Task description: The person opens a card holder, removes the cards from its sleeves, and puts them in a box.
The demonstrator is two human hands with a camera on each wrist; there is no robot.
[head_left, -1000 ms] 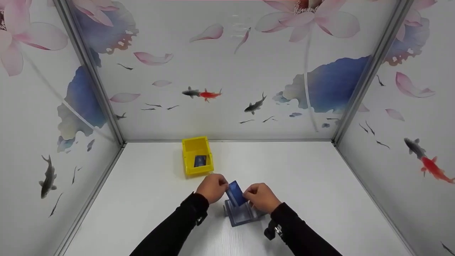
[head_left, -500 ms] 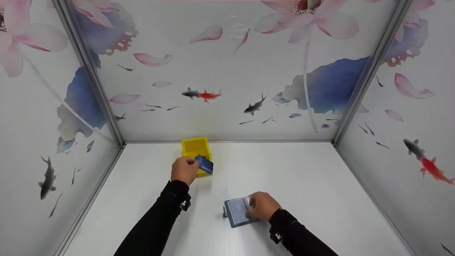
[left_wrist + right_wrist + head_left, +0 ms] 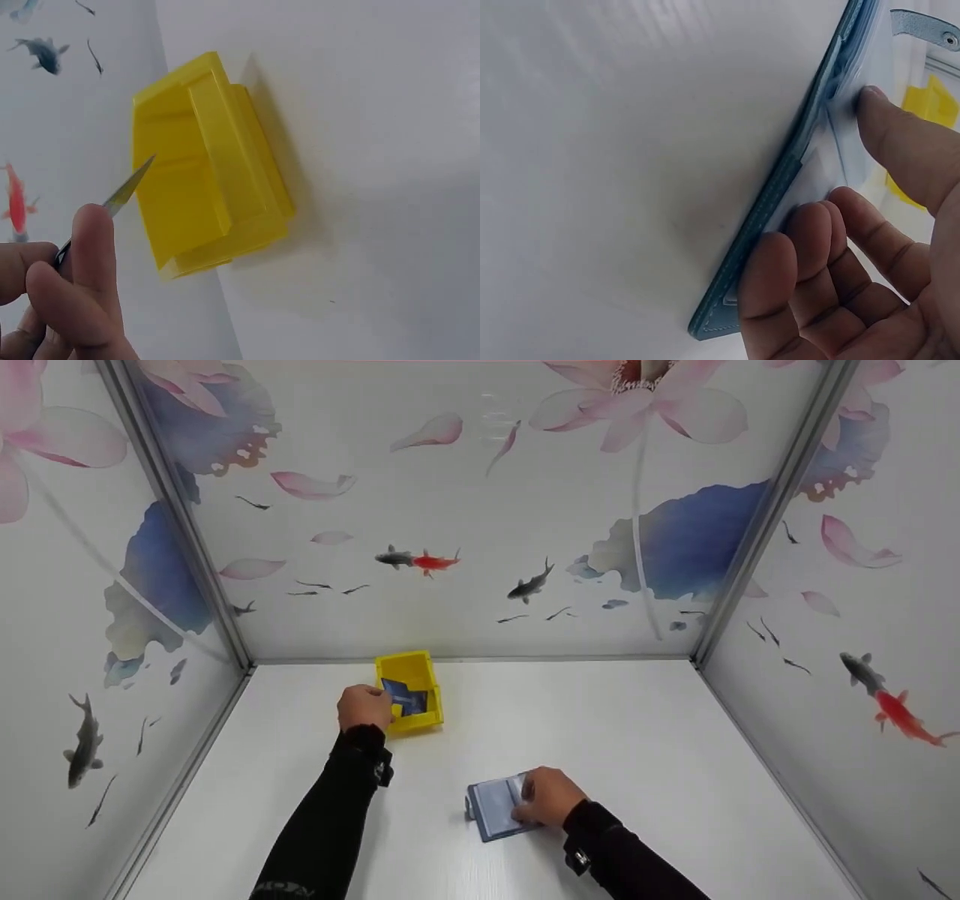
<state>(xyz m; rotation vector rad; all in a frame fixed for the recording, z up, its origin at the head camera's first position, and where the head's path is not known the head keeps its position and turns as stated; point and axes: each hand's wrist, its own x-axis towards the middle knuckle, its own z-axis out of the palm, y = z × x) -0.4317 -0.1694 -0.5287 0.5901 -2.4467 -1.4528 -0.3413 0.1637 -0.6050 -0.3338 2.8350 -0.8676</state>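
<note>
the left hand [image 3: 365,708] pinches a blue card [image 3: 396,691] between thumb and fingers, at the left side of the yellow bin [image 3: 416,723]. the card is above the bin's opening; in the left wrist view it shows nearly edge-on, a thin silvery sliver slanting up and to the right from the fingertips, its pointed corner aimed across the opening. which of its sides is the longer i cannot tell. more blue shows inside the bin, just beyond its near lip, partly overlapped by the held card.

the bin stands on the desk [image 3: 615,742] close to the back wall [image 3: 465,619], its long axis running away from the person, its lower lip toward them.

the right hand [image 3: 551,797] pinches the clear sleeves of a blue-grey card holder [image 3: 491,808], thumb on one face, fingers curled at the other. the holder lies on the desk, open, nearer the person than the bin and to its right. its strap [image 3: 919,25], with a metal snap, sticks out at the left end; the hand covers the right end, so its full length is hidden.
</note>
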